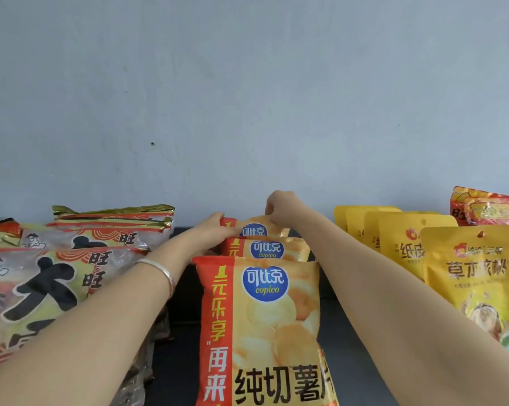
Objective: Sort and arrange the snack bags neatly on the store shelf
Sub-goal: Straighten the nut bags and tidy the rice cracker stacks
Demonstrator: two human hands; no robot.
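Three orange-and-yellow Copico chip bags stand in a row front to back on the dark shelf [332,358]: the front chip bag [265,332], the middle chip bag [276,249], and the rear chip bag [254,228]. My left hand [215,225] grips the rear bag's top left corner. At that bag's top edge, my right hand [282,205] pinches the right part. A silver bracelet [162,272] is on my left wrist.
Large clear snack bags with black characters [57,276] are stacked at the left, beside my left forearm. Several yellow nut pouches [467,271] stand in a row at the right, with red bags [487,208] behind them. A grey-blue wall rises behind the shelf.
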